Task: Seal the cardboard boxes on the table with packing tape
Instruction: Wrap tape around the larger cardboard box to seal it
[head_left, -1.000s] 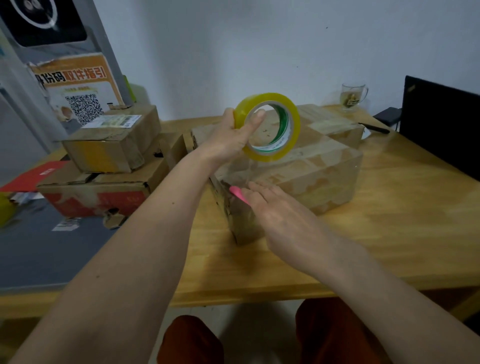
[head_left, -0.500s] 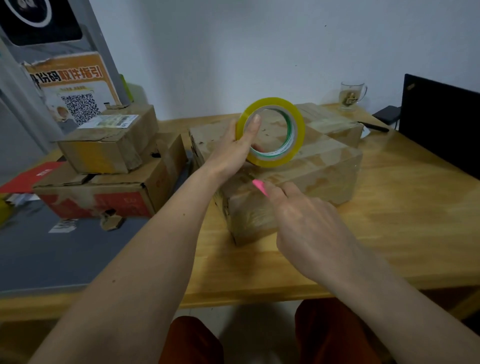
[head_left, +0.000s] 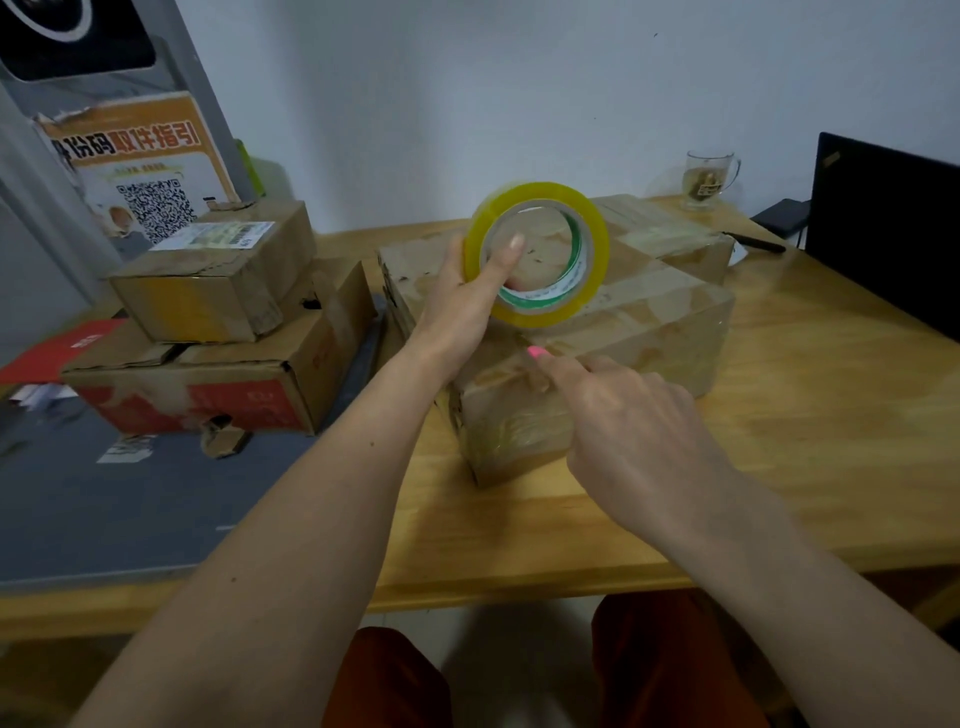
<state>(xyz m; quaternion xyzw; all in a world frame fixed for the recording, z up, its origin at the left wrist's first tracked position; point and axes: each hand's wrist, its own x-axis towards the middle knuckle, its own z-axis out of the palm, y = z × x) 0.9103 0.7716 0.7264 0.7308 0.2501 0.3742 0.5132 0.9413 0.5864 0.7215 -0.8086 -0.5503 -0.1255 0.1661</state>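
Left hand (head_left: 457, 306) grips tape roll (head_left: 537, 254); stacked boxes (head_left: 218, 332) beside.

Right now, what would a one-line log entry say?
step: taping box | left hand: holds tape roll above box | right hand: finger presses tape on box top

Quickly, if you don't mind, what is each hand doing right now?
Left hand: grips the yellow roll of packing tape, a finger through its core.
Right hand: open, forefinger pressing on the large brown cardboard box.
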